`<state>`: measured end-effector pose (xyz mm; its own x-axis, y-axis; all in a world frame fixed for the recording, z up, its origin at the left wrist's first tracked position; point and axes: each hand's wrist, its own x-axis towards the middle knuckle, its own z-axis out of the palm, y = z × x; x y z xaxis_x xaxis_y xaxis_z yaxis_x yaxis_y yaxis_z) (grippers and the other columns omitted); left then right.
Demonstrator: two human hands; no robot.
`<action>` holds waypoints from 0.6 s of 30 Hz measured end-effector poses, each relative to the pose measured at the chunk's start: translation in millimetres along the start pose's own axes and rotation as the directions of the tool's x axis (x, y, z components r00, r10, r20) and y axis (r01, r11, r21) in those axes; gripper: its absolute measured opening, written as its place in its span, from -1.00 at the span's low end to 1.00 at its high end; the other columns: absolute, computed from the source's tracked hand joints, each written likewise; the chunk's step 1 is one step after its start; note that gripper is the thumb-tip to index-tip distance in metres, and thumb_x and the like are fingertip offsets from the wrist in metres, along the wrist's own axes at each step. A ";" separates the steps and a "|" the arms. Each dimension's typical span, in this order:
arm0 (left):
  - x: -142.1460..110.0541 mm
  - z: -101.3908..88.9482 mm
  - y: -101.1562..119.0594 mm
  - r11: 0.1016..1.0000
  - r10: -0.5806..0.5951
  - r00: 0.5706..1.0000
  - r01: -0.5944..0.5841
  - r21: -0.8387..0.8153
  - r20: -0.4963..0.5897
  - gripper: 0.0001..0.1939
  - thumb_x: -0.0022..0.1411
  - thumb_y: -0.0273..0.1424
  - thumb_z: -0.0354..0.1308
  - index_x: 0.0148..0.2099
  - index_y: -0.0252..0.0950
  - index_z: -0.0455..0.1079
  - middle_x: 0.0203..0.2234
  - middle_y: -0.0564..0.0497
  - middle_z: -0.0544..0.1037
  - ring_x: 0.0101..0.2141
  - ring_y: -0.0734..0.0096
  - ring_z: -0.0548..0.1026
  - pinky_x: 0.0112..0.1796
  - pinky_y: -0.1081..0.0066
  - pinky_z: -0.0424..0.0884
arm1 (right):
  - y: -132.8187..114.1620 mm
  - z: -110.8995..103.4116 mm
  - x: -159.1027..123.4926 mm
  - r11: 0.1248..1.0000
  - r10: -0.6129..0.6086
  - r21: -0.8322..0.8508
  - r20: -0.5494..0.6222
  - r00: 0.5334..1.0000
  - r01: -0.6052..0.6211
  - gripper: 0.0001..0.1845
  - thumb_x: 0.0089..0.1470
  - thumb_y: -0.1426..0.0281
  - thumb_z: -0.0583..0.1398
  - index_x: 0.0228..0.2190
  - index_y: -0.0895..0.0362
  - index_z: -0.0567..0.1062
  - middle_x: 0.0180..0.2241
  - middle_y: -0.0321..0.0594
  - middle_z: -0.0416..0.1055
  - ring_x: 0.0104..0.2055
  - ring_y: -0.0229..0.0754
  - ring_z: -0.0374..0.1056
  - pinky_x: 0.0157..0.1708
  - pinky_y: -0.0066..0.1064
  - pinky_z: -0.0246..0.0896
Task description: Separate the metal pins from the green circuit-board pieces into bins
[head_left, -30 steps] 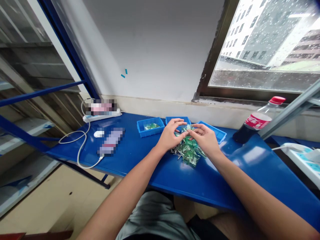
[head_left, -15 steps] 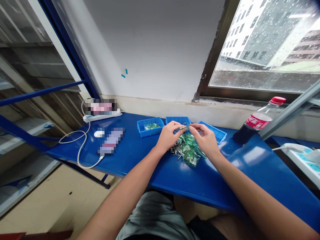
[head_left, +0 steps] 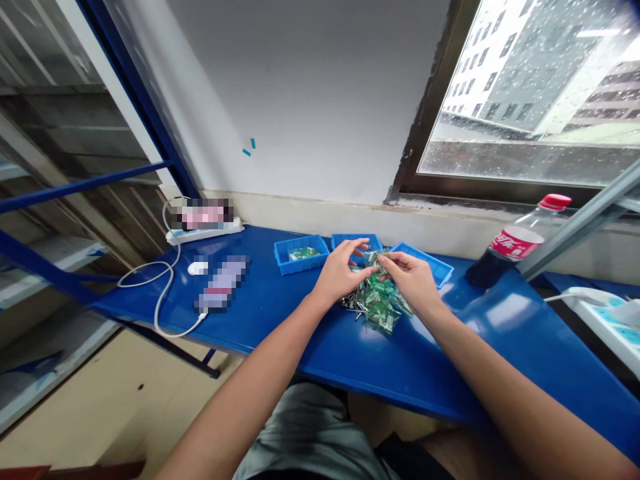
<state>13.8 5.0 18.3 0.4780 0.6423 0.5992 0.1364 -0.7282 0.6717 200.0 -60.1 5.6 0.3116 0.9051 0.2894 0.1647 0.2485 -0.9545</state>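
My right hand (head_left: pixel 411 275) pinches a small clear, green-tinted plastic bag (head_left: pixel 374 260) with shiny metal pieces inside. On the bag's other side is my left hand (head_left: pixel 340 270), thumb and fingers apart, the thumb close to the bag's lower edge; whether it touches is hard to make out. Beneath both hands lies a pile of similar green-tinted bags (head_left: pixel 383 313). Loose metal pieces that look like screws or pins (head_left: pixel 353 303) lie at the pile's left edge.
Three blue trays stand behind the pile: the left tray (head_left: pixel 301 269) holds green bags, while the middle tray (head_left: pixel 350 238) and right tray (head_left: pixel 443 270) are partly hidden. A cola bottle (head_left: pixel 515 243) stands right. A phone (head_left: pixel 223 283) on a white cable (head_left: pixel 163 313) lies left on the blue table (head_left: pixel 280 313).
Half a second ago both hands pinched close together at the bag. Now the left fingers have spread apart, and the bag shows flat between the hands.
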 end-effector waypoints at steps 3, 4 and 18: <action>-0.8 -0.1 -1.5 0.980 0.163 0.986 -0.167 0.105 0.043 -0.55 0.23 -0.31 0.45 0.15 -0.18 0.54 0.20 -0.16 0.50 0.18 0.06 0.49 0.16 0.06 0.48 | 0.2 -0.8 0.8 0.997 0.052 0.059 -0.079 0.995 -0.048 -0.41 -0.07 -0.04 0.50 -0.16 0.13 0.63 -0.34 -0.16 0.66 -0.51 -0.14 0.50 -0.45 -0.29 0.48; -1.2 0.4 -2.4 0.971 0.197 0.978 -0.204 0.126 0.067 -0.56 0.21 -0.32 0.46 0.13 -0.19 0.56 0.19 -0.16 0.51 0.20 0.04 0.47 0.22 0.02 0.44 | 0.0 -1.1 0.9 0.996 0.069 0.066 -0.090 0.994 -0.063 -0.37 -0.09 -0.04 0.51 -0.11 0.12 0.61 -0.36 -0.18 0.65 -0.53 -0.14 0.49 -0.48 -0.29 0.48; 1.7 0.0 1.8 0.997 -0.063 0.997 0.065 0.030 -0.047 -0.74 0.42 -0.37 0.22 0.10 -0.26 0.57 -0.13 -0.09 0.69 -0.15 0.24 0.64 -0.09 0.27 0.59 | -7.2 1.7 -2.8 0.992 -0.078 -0.106 -0.059 0.995 0.072 -0.50 0.21 -0.06 0.30 -0.09 0.10 0.64 -0.15 -0.06 0.61 -0.16 -0.02 0.54 -0.36 -0.32 0.43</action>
<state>14.9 4.8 20.5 0.4270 0.6976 0.5753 0.1926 -0.6918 0.6959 196.3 -63.8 11.6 0.3520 0.8611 0.3667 0.2849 0.2746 -0.9184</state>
